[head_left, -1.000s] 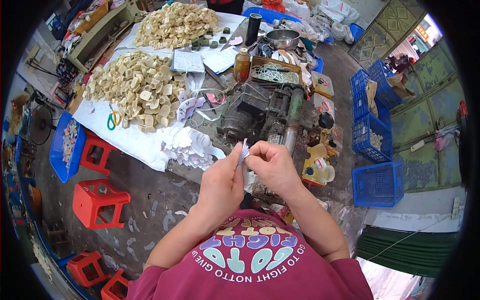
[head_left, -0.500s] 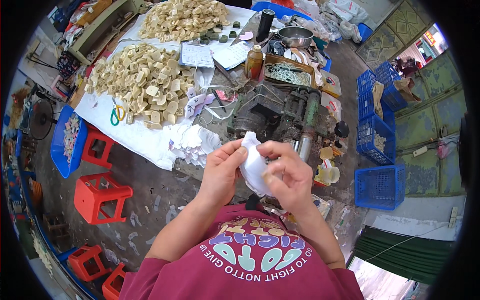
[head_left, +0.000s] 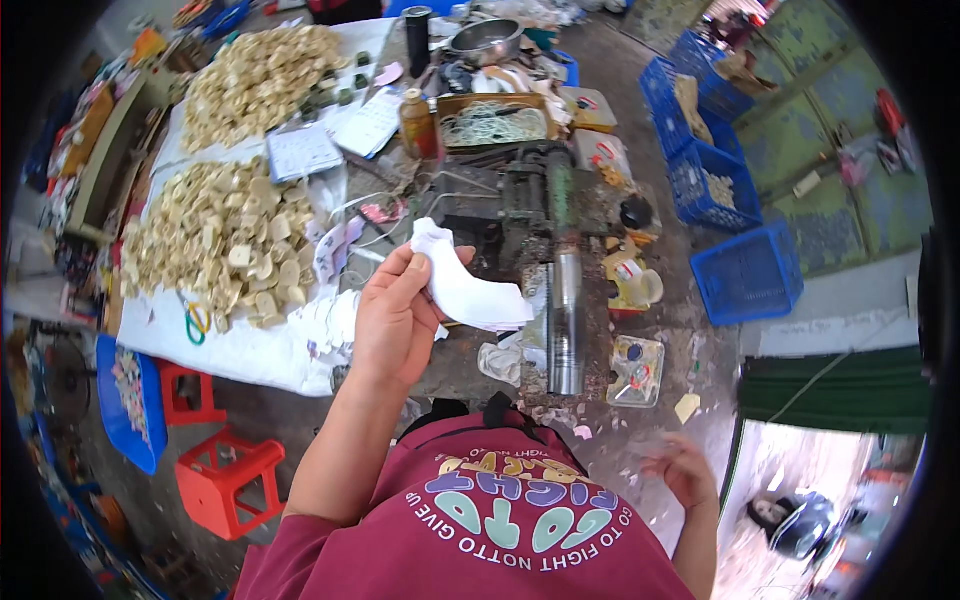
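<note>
My left hand (head_left: pixel 393 315) is closed on a stack of thin, curved white cut pieces (head_left: pixel 466 287), pinched at one end between thumb and fingers. The stack hangs in front of a greasy machine (head_left: pixel 535 205) with a shiny metal cylinder (head_left: pixel 566 325). Low on the right, apart from the stack, my right hand (head_left: pixel 688 474) is somewhat blurred, its fingers loosely apart; a faint pale smear shows by the fingertips. More white cut pieces (head_left: pixel 328 325) lie at the table's front edge, left of my left hand. A crumpled white scrap (head_left: pixel 499 364) rests beside the cylinder.
Two heaps of beige pieces (head_left: pixel 215 245) cover the white-sheeted table, with scissors (head_left: pixel 198 322) nearby. Notebooks (head_left: pixel 303 152), a bottle (head_left: pixel 418 125) and a box of cord (head_left: pixel 495 122) lie farther back. Blue crates (head_left: pixel 748 272) stand right, red stools (head_left: pixel 232 484) left. Scraps litter the floor.
My right hand has let go of the white pieces and moved down to the right. My left hand alone holds them, now fanned out sideways. The view has shifted, showing more of the cylinder.
</note>
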